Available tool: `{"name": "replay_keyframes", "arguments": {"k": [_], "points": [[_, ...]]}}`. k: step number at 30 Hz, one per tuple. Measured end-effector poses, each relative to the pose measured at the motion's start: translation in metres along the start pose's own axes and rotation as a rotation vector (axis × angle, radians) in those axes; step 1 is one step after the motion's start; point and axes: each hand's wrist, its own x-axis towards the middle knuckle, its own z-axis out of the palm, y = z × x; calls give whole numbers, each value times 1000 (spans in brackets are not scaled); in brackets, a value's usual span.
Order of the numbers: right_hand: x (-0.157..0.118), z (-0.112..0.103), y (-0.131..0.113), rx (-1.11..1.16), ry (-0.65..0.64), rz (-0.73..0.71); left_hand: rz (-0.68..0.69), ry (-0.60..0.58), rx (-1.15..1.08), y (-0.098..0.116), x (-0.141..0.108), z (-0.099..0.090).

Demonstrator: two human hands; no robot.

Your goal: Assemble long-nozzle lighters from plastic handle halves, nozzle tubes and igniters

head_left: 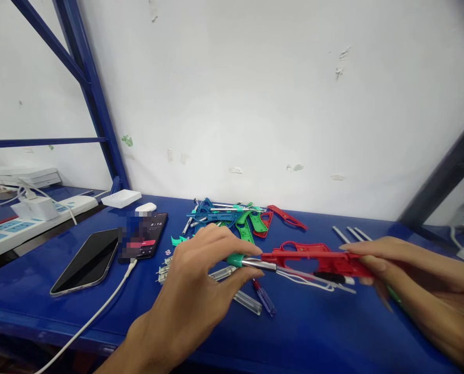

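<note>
My left hand (pixel 200 280) pinches a metal tube with a green end (pixel 258 264) between thumb and fingers; thin white wires (pixel 305 280) trail from it to the right. My right hand (pixel 419 280) grips a red plastic gun-shaped shell (pixel 313 255) by its right end. The shell's left end lies close above the metal tube; whether they touch I cannot tell. A black piece with a white tip (pixel 333 278) shows under the shell, near the right fingertips. Below the hands, a screwdriver with a clear handle (pixel 265 298) lies on the blue table (pixel 294 332).
Blue plastic parts (pixel 212 215), green parts (pixel 258 222) and red parts (pixel 288 217) are piled near the wall. Metal rods (pixel 341 235) lie at the right. Two phones (pixel 85 259) (pixel 154 234), a white cable (pixel 103 311) and a power strip (pixel 17 228) are at the left.
</note>
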Motion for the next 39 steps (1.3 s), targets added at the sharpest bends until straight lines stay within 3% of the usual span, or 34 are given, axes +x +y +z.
{"name": "replay_keyframes", "arguments": {"k": [2,9,13,18,24,39], "points": [[-1,-1,4,-34,10,-38,10,12,-5,0,1,1],[-8,-2,-4,-1,-24,31,35,50,7,2,1,0],[-5,-5,2,-9,-90,-158,41,65,14,4,1,-1],[-10,-3,2,10,3,28,56,63,14,4,2,-1],[-14,2,-4,3,97,112,39,80,24,4,2,0],[-18,-2,5,-42,90,38,30,99,24,4,1,0]]}}
